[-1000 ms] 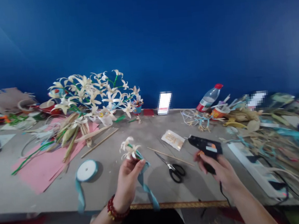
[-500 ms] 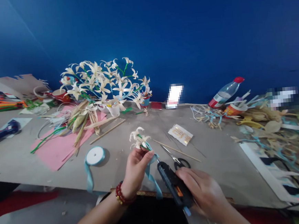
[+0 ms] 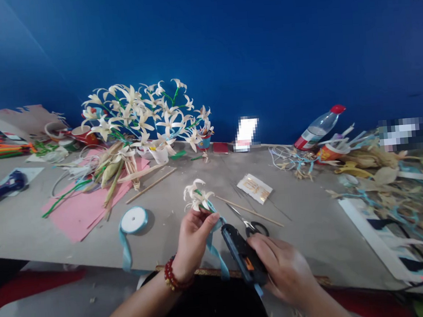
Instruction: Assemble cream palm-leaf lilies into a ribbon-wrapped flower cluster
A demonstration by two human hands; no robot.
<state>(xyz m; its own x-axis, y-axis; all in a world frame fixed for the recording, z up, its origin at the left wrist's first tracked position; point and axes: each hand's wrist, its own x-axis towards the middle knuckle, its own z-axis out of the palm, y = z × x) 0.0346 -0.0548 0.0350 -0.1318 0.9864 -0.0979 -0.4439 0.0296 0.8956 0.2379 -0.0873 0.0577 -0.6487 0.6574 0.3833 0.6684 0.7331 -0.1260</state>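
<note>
L hand [image 3: 192, 234] pinches flowers [image 3: 203, 199], R hand [image 3: 285, 265] grips glue gun [image 3: 238, 249] aslant, tip nr ribbon [image 3: 218, 259].

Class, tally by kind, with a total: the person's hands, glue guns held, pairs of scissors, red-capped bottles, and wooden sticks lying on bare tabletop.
Hands: 2 (left hand, right hand)
Held glue gun: 1
Scissors: 1
Red-capped bottle: 1
Wooden sticks: 2 (left stick, right stick)
Total: 7
</note>
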